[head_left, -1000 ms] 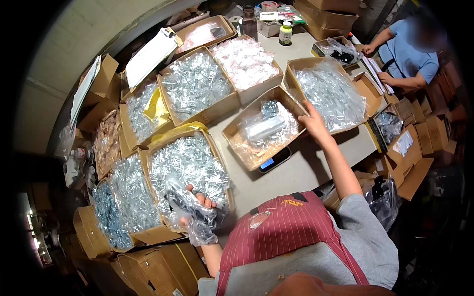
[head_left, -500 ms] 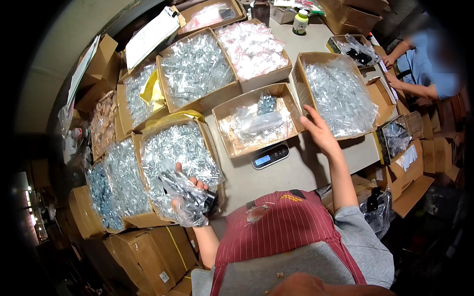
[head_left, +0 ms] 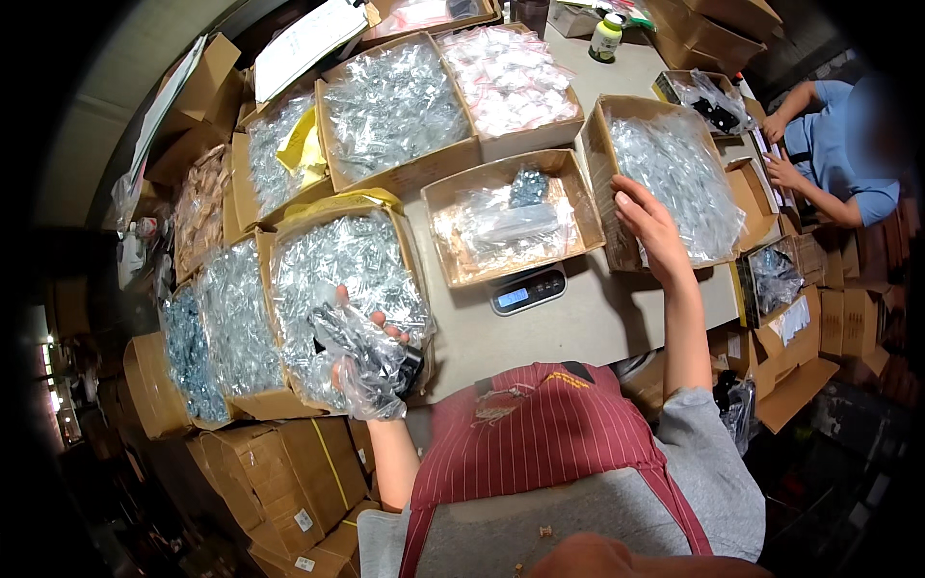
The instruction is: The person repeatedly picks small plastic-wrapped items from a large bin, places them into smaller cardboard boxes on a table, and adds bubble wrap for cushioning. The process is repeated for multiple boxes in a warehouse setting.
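Note:
My left hand is closed around a clear plastic bag with black parts inside. It hovers over the near end of a cardboard box full of small clear packets of metal hardware. My right hand has its fingers stretched out and holds nothing. Its fingertips lie at the near-left wall of another packet-filled box; whether they press on it I cannot tell. Between my hands, a shallower carton with clear bags and a bluish packet rests on a small black scale.
More packet-filled boxes crowd the left and back of the table. A clipboard with papers lies at the far left. A green-and-white bottle stands at the back. At the right, a person in blue works.
My right hand has moved right, from beside the carton on the scale to the wall of the right-hand box. The left hand keeps its bag. The whole view has shifted slightly.

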Available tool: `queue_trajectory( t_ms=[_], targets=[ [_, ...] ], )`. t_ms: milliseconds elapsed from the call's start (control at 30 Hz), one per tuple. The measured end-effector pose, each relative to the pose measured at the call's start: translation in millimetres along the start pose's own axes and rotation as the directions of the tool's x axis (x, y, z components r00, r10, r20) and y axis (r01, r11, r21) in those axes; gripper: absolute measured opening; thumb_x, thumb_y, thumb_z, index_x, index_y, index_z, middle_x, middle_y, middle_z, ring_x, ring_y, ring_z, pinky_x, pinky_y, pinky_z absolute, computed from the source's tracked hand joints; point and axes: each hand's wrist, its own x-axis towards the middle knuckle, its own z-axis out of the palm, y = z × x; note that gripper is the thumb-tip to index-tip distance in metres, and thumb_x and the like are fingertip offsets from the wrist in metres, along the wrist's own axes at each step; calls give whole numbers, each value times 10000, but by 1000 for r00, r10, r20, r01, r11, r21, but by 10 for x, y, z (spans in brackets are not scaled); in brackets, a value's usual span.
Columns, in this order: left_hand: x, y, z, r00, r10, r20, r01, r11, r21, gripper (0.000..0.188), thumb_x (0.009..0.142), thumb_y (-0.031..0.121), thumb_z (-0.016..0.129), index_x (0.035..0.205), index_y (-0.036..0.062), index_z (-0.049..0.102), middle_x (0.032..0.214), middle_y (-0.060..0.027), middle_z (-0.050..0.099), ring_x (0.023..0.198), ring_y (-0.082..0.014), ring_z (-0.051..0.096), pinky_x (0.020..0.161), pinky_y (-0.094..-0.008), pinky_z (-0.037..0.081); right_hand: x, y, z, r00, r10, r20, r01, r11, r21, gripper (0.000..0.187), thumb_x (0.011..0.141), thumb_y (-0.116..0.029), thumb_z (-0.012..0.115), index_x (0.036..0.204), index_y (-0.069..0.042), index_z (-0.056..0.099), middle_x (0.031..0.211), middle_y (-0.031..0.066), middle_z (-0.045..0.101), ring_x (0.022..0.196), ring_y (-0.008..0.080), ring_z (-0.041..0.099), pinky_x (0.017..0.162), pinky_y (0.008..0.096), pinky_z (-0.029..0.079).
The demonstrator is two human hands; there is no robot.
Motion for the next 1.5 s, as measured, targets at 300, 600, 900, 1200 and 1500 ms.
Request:
queue_trajectory(
  t_ms=[300, 600, 900, 1200, 1500],
  targets=[
    [49, -3, -13, 999, -2, 39, 3, 1000, -14, 1041, 815, 309, 741, 1563, 156, 34, 1238, -296, 578, 1029, -407, 643, 895, -540, 537, 193, 27, 90, 997, 80, 22, -79, 997, -26, 682, 943, -394, 623, 1437, 21, 401, 1459, 178, 437, 1349, 259, 410, 1114, 354, 310],
    [29, -29, 7, 1000, 16, 19, -15, 999, -47, 1025, 824, 319, 724, 1563, 176, 29, 1270, -310, 556, 1025, -415, 649, 881, -543, 543, 428, 136, 170, 989, 144, 47, -139, 986, -95, 742, 927, -450, 625, 1473, -25, 356, 1509, 159, 367, 1393, 266, 340, 1122, 421, 277],
    [-23, -71, -65, 996, 62, -61, -58, 996, 69, 886, 890, 346, 639, 1571, 203, 91, 1212, -238, 612, 949, -370, 648, 835, -503, 540, 450, 548, 250, 834, 526, 166, -525, 849, -56, 453, 811, -286, 682, 1123, 29, 585, 904, 109, 627, 758, 168, 579, 623, 328, 457],
    [-22, 55, -347, 993, -28, 117, 29, 1000, -8, 934, 850, 365, 721, 1546, 140, 141, 1157, -153, 564, 976, -293, 584, 900, -514, 452, -197, 237, 375, 949, 232, 214, -311, 801, 512, 647, 711, -130, 637, 1308, 16, 434, 1031, 86, 599, 823, 121, 610, 657, 253, 509],
    [110, 50, -39, 991, 79, -111, -46, 960, 275, 914, 837, 393, 722, 1520, 91, 194, 1160, -140, 548, 1000, -283, 562, 916, -493, 461, -529, -22, -602, 959, 135, 248, -280, 570, 773, 581, 786, -248, 669, 1272, 39, 534, 1121, 124, 640, 970, 200, 642, 831, 332, 547]
  ],
)
